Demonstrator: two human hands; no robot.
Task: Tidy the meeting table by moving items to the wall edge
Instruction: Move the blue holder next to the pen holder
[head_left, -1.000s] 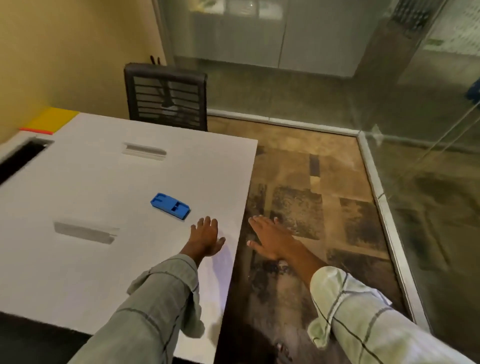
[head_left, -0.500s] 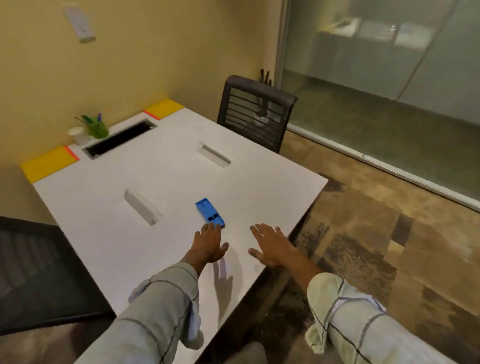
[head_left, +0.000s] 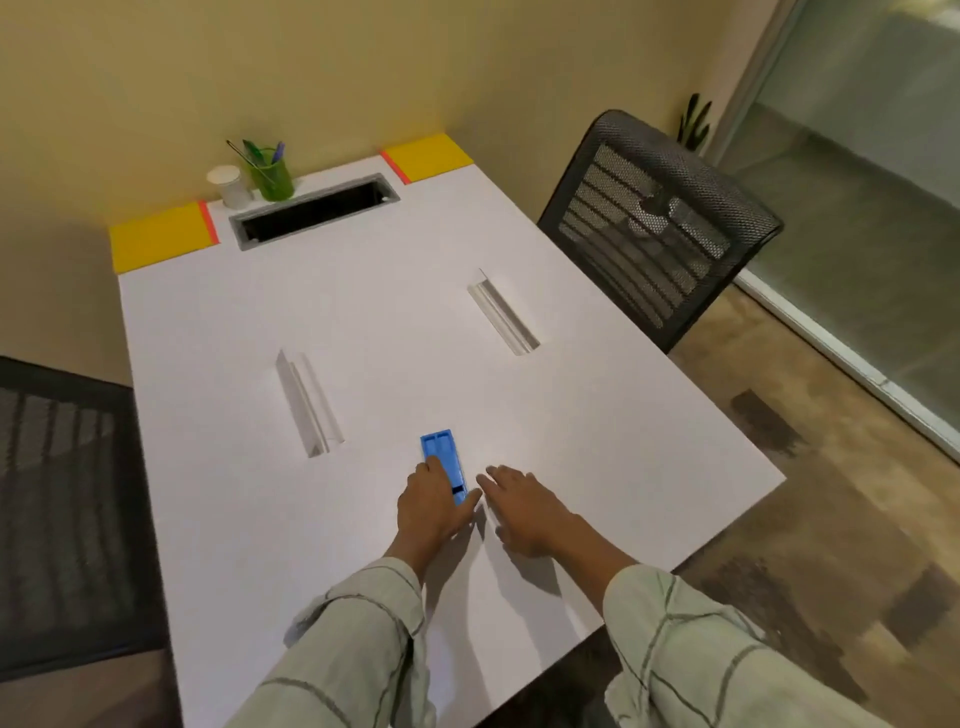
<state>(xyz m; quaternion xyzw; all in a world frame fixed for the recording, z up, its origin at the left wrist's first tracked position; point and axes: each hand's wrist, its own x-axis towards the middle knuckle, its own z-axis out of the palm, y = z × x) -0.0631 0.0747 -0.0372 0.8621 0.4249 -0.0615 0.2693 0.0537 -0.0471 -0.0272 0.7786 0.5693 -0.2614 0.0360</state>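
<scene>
Blue flat box (head_left: 443, 457), long axis toward wall edge, left hand (head_left: 430, 506) atop near end

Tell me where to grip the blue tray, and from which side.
Pinch the blue tray across its long side edges at the near end, coming from above: it lies flat and narrow, and the left hand already covers that end.

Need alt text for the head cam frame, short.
A person's left hand rests on the near end of a small blue plastic tray on a white meeting table, the right hand flat beside it. A green pen cup and a white paper cup stand at the wall edge.
</scene>
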